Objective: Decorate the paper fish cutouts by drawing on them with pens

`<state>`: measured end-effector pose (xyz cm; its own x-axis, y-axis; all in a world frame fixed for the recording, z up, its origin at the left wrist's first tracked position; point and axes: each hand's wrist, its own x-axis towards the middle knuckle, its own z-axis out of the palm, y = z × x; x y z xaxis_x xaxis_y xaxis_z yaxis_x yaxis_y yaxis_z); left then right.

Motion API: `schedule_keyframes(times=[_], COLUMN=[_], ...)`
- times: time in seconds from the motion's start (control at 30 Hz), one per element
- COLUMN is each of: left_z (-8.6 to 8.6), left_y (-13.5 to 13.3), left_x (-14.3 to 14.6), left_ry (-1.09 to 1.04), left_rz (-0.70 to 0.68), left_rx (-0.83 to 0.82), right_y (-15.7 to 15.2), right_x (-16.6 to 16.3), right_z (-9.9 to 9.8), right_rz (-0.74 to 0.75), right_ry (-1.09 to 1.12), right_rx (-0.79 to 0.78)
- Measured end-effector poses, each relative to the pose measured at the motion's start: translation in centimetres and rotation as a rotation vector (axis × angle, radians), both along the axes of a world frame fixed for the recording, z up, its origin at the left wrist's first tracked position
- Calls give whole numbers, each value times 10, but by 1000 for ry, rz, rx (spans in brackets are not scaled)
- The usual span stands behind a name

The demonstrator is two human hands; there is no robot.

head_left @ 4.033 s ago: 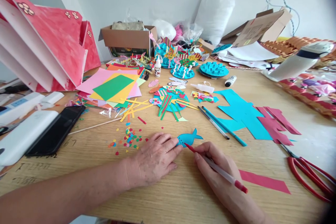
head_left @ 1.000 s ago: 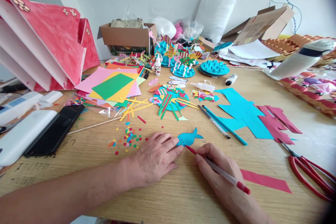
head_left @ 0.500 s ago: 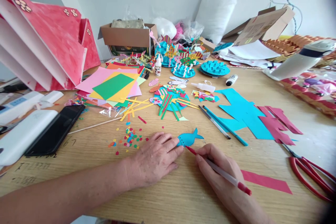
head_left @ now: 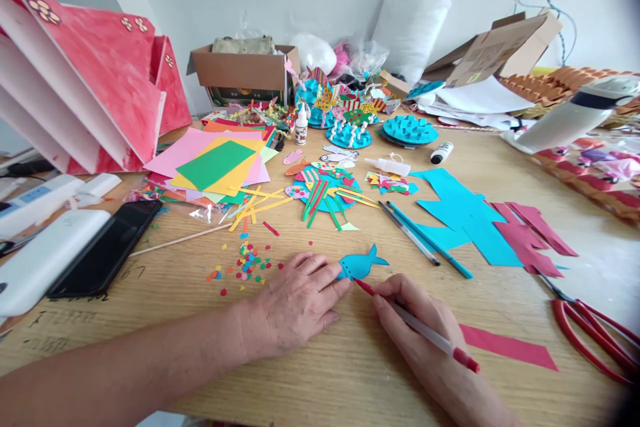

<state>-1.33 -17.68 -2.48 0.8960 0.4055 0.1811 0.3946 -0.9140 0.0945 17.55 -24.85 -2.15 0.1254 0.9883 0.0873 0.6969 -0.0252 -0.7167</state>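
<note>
A blue paper fish (head_left: 359,265) lies on the wooden table, its tail pointing to the upper right and a few small dark dots near its head end. My left hand (head_left: 303,297) rests flat on the table, fingers stretched out, with fingertips on the fish's left edge. My right hand (head_left: 417,313) grips a red felt-tip pen (head_left: 425,333) with a pale barrel. The pen's tip touches the fish's lower edge. Just left of my left hand are scattered small coloured paper dots (head_left: 249,260).
Red-handled scissors (head_left: 580,320) and a red paper strip (head_left: 510,347) lie at right. Blue paper scraps (head_left: 465,213), two pens (head_left: 425,240) and a decorated blue disc (head_left: 353,203) lie beyond the fish. A black phone (head_left: 107,250) is at left, near stacked coloured paper (head_left: 215,165).
</note>
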Motion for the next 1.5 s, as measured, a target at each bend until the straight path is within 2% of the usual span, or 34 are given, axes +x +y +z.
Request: schedule_keyframes(times=[1.5], left_z=[-1], left_y=[0], left_x=[0], left_ry=[-4], left_rz=[2], left_rx=[-11], right_y=[0], right_x=[0], right_z=[0], right_rz=[-22], right_ry=[35], right_rx=[-29])
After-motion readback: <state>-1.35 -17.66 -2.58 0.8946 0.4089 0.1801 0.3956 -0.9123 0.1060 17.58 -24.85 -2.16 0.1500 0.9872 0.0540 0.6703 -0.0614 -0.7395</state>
